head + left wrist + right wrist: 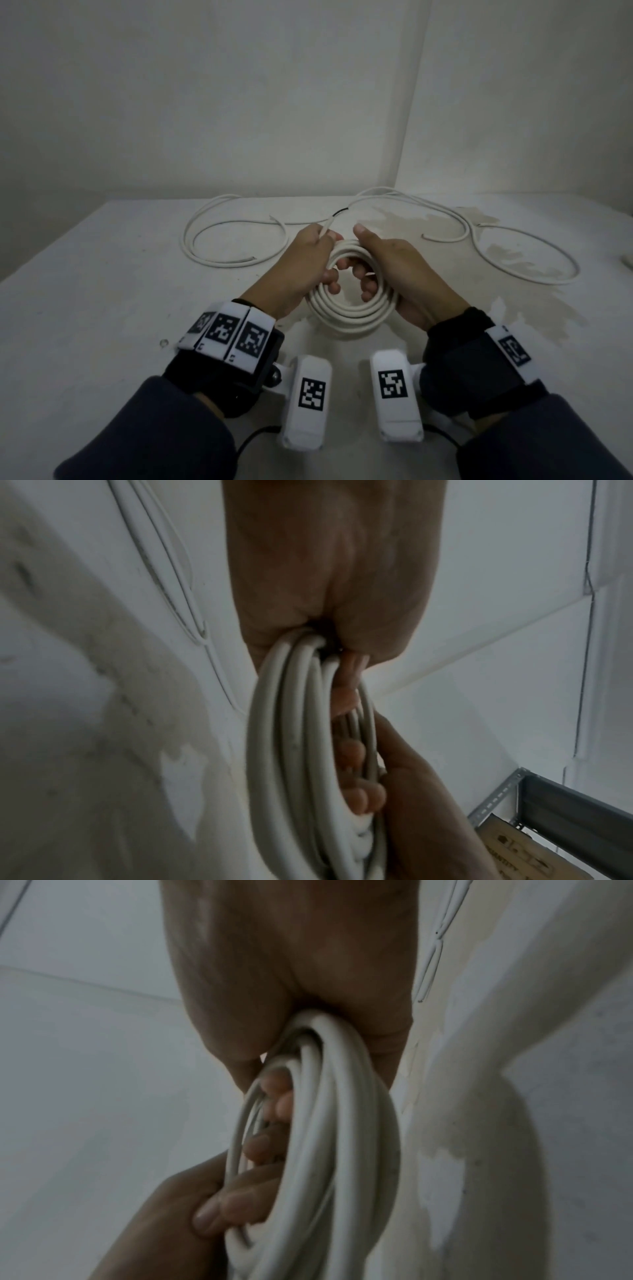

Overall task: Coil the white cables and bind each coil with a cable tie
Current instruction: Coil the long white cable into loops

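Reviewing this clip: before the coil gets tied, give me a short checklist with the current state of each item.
1. Left hand grips the coil: ok, fingers curled through it.
2. Right hand grips the coil's other side: ok.
3. Turns bunched together: ok, the wrist views show them lying side by side.
4. Free cable end tucked in: not ok, it sticks up by the left hand.
5. Cable tie within reach: cannot tell, none is visible.
6. Other loose cables coiled: not ok, they lie spread on the table.
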